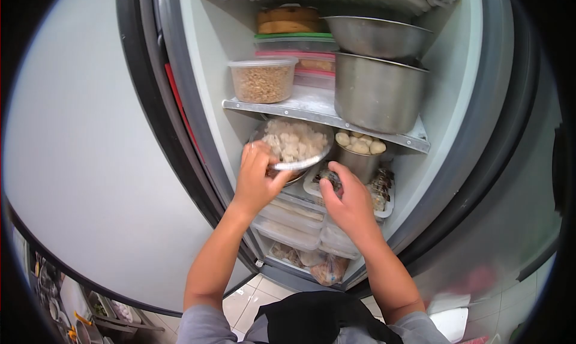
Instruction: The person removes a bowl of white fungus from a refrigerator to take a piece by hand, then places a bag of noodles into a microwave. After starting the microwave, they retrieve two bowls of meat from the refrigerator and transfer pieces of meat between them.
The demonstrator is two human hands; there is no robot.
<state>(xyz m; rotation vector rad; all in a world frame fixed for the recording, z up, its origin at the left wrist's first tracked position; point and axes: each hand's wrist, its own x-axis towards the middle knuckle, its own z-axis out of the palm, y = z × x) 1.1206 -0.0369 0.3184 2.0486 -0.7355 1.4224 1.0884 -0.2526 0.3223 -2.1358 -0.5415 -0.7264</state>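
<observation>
A metal bowl (306,163) piled with pale, whitish chunks (294,141) is tilted toward me below the middle shelf of the fridge. Its near-left rim is gripped by my left hand (259,175), fingers over the edge and thumb along the front. Just right of the bowl, my right hand (349,197) has thumb and fingers apart with nothing between them. Behind that hand stands a metal pot (362,166) filled with round, pale balls (360,143). A white tray (385,212) with dark-and-light pieces is partly hidden by my right hand.
On the middle shelf (300,107) are a tub of brown bits (264,83), stacked lidded boxes and a large metal pot (381,95) under a metal basin (378,37). Lower down sit clear containers (288,227) and bagged food (330,269). The open door (96,146) stands left.
</observation>
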